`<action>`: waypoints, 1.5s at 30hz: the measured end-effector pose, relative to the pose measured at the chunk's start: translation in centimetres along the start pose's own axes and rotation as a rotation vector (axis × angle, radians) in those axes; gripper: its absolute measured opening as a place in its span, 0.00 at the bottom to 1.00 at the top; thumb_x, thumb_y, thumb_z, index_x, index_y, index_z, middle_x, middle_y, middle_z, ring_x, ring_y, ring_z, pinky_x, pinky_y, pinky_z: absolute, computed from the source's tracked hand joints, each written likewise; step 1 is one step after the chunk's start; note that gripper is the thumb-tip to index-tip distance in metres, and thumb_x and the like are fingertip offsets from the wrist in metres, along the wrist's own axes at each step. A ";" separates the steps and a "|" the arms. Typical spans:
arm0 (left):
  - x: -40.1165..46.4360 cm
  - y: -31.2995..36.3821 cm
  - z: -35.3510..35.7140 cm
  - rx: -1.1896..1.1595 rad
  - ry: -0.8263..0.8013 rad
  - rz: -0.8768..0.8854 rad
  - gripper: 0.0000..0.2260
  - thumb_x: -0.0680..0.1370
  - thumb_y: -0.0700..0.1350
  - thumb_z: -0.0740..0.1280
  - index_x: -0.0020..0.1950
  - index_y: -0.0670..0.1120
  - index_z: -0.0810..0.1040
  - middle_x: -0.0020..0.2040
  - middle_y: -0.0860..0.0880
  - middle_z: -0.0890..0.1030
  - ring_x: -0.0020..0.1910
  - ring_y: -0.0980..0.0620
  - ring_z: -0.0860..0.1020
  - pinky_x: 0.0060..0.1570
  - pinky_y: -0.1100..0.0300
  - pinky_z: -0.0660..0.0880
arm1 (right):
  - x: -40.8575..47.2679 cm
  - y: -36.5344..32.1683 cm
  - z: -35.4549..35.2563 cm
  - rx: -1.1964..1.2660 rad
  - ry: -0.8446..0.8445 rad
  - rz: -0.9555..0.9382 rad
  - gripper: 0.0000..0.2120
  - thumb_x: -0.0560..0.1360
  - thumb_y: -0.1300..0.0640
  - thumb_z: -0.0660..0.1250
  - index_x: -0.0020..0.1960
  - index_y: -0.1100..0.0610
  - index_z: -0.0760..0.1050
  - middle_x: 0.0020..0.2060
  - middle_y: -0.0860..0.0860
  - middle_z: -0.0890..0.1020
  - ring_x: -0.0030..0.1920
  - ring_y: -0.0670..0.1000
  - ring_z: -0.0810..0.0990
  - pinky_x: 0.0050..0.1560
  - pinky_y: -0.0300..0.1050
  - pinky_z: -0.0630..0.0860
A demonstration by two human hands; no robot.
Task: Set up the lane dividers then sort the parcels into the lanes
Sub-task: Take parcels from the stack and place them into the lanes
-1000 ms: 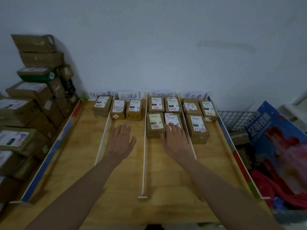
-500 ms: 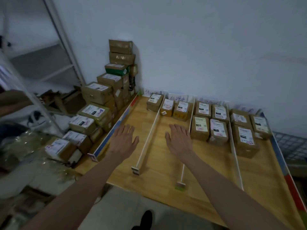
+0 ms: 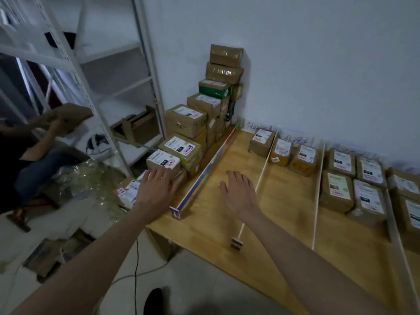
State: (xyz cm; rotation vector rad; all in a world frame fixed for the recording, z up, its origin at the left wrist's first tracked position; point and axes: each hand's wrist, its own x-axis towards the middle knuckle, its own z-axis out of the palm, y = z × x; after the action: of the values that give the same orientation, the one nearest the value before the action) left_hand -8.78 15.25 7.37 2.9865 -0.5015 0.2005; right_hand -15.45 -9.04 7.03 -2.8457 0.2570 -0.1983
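Partly hidden parcel (image 3: 128, 192) beneath left hand (image 3: 156, 189).

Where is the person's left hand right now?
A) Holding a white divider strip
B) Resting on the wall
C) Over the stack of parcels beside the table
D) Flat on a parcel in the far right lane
C: the left hand reaches with spread fingers over the low parcels stacked left of the table, outside its coloured edge rail; whether it touches them is unclear.
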 end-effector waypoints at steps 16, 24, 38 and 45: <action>7.1 -22.4 6.4 -0.120 -0.246 0.061 0.23 0.82 0.57 0.55 0.74 0.46 0.64 0.72 0.44 0.69 0.71 0.42 0.68 0.73 0.46 0.61 | 5.2 -19.8 14.4 0.095 -0.102 0.265 0.19 0.83 0.48 0.53 0.69 0.56 0.67 0.64 0.54 0.75 0.64 0.55 0.73 0.67 0.51 0.68; 6.9 -25.1 8.3 -0.229 -0.381 0.054 0.21 0.82 0.54 0.57 0.71 0.43 0.68 0.67 0.43 0.72 0.65 0.41 0.71 0.63 0.47 0.68 | 6.1 -25.7 17.9 0.214 -0.184 0.364 0.17 0.83 0.49 0.52 0.68 0.56 0.66 0.60 0.55 0.76 0.59 0.57 0.75 0.55 0.53 0.74; 7.0 -23.8 7.5 -0.373 -0.449 -0.089 0.14 0.83 0.48 0.57 0.62 0.40 0.71 0.59 0.38 0.77 0.55 0.37 0.77 0.50 0.49 0.73 | 7.2 -26.8 17.9 0.592 -0.271 0.517 0.17 0.83 0.57 0.58 0.70 0.58 0.68 0.62 0.58 0.78 0.60 0.59 0.77 0.60 0.52 0.75; 8.9 -23.5 2.6 -0.704 -0.538 -0.089 0.11 0.79 0.58 0.65 0.55 0.52 0.73 0.49 0.51 0.81 0.44 0.51 0.80 0.46 0.56 0.76 | 8.5 -23.7 12.3 0.683 -0.266 0.393 0.13 0.82 0.61 0.60 0.65 0.60 0.73 0.61 0.56 0.79 0.62 0.55 0.77 0.61 0.50 0.76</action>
State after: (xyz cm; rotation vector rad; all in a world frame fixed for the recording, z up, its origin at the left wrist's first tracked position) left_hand 7.62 34.18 4.13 2.3217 -0.3716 -0.6613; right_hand -1.51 14.92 3.03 -2.0663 0.5581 0.1496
